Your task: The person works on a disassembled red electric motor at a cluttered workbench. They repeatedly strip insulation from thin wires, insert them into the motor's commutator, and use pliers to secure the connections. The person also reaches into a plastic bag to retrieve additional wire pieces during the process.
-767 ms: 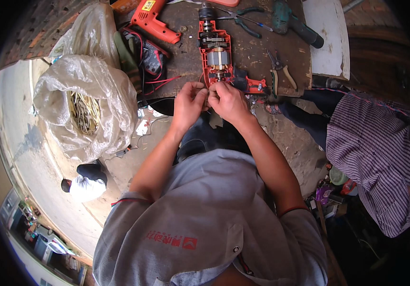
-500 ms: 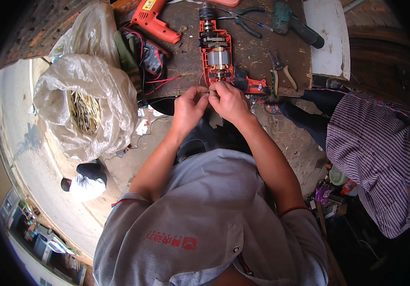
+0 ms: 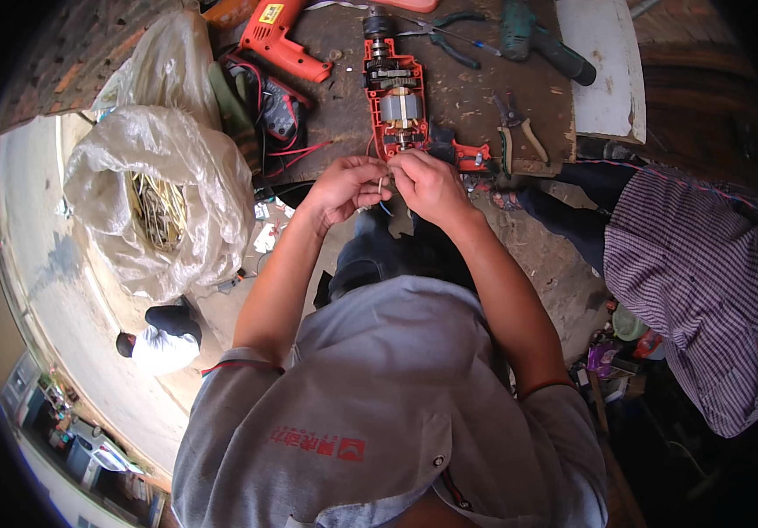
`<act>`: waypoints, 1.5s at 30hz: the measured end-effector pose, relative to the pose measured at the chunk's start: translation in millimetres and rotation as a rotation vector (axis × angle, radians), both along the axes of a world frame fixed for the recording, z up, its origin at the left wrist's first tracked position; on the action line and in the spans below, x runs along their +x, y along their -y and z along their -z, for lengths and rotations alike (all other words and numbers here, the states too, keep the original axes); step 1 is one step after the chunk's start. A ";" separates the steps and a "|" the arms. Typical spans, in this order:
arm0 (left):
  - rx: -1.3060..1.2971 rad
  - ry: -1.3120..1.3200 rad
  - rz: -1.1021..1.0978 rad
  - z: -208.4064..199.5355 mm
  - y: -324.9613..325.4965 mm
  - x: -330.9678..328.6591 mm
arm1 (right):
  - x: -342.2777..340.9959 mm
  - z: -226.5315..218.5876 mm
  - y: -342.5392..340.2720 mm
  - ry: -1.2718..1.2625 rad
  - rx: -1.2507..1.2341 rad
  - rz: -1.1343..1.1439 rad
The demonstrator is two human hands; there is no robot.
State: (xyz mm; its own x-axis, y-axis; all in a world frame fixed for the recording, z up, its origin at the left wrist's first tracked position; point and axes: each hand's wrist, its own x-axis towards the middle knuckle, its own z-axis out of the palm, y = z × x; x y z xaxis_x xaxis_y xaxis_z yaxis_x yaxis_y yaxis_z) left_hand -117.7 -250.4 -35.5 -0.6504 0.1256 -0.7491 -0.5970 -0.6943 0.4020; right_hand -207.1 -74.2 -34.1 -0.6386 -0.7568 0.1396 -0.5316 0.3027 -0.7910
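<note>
Where the opened orange drill [image 3: 401, 107] lies, the workbench [image 3: 467, 88] under it is brown, worn and dotted with crumbs. The drill has its inside parts showing and sits at the near edge of the bench. A white board [image 3: 603, 70] is to the right of the drill. Down past the drill's near end is bare, dusty ground [image 3: 533, 251] with scraps on it. Far left of the drill stands a see-through sack [image 3: 220, 194] with yellow, straw-like bits inside.

Two more tool bodies lie by the drill: one orange tool body [image 3: 284, 46] to its left and one green power tool [image 3: 537, 42] to its right. Also to its right are two gripping tools: one blue-handled pliers [image 3: 437, 30] and one pale-handled cutter [image 3: 513, 121]. One meter [image 3: 284, 116] with red wires [image 3: 304, 150] is to its left.

Both hands are close together at the drill's near end. The left hand [image 3: 350, 187] has bent fingers, with a thin pale piece [image 3: 381, 185] showing at them; I cannot tell if they pinch it. The right hand [image 3: 432, 183] is curled, but its fingertips are too hidden to tell what they hold.
</note>
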 end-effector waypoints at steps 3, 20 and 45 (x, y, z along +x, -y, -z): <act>0.123 -0.005 -0.059 5.4 2.9 3.1 | -6.0 -8.4 -4.8 -0.098 0.039 -0.069; 0.166 0.017 -0.129 0.0 -2.3 -2.5 | -26.2 -13.9 -7.6 -0.367 0.116 -0.233; -0.243 0.006 -0.057 -10.5 -20.5 -3.3 | -20.3 -34.3 9.6 1.193 0.236 0.443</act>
